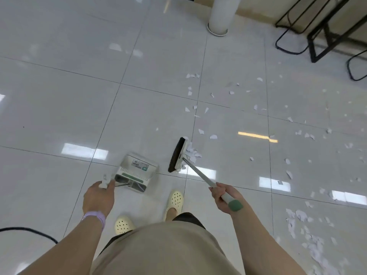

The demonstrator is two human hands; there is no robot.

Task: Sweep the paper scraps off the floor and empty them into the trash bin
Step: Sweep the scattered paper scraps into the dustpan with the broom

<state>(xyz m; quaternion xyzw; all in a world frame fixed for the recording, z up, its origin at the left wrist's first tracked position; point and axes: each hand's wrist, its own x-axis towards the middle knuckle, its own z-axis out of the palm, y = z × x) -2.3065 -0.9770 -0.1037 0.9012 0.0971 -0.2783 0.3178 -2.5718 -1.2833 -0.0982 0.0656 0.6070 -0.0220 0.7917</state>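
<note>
Left hand (98, 198) grips the boxy white plastic dustpan (137, 171) handle. Right hand (225, 197) curls round the slim broom (179, 154) pole; torn paper scraps (191, 152) bunch at its bristles' three o'clock on glossy floor (59, 86) tiles.

- The left hand (98, 197) covers most of the dustpan (137, 172) handle, so only a white tip shows.
- The label on the dustpan is too small to read.
- The broom (177, 155) head hides part of the little scrap pile (191, 152) pressed against it.
- The right hand (225, 197) wraps around the broom pole and hides that part.
- The white post (220, 14) is cut off at the top edge.
- The black frames (325, 30) run off the top and right edges.
- The black cable (29, 232) runs off the left edge.
- The far scraps (309, 231) on the right look blurry.
</note>
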